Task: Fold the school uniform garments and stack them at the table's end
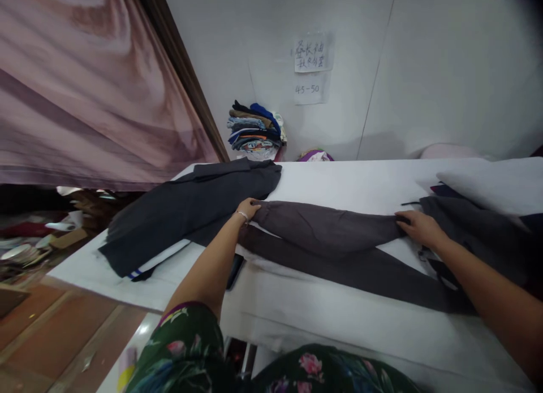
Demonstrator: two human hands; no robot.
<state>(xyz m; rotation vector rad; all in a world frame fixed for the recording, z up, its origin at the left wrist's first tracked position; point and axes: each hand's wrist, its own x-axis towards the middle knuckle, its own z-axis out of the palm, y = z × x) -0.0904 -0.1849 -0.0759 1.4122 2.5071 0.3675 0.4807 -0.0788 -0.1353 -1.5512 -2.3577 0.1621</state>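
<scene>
A pair of dark grey-brown trousers (314,223) lies stretched sideways across the white table. My left hand (248,208), with a bracelet at the wrist, pinches the left end of the upper part of the fabric. At the other end of that part, my right hand (418,228) has its thumb and fingers closed on the edge. The lower length of the trousers slants toward the right, and its far end passes behind my right forearm. Left of my left hand lies a spread pile of dark garments (199,195), with white and blue-striped edging showing below.
Dark clothes (475,229) are heaped at the right, beside white sheeting (500,184). A stack of folded clothes (254,130) stands behind the white table (339,181). Paper signs (313,56) hang on the wall. A pink curtain (85,87) hangs at the left.
</scene>
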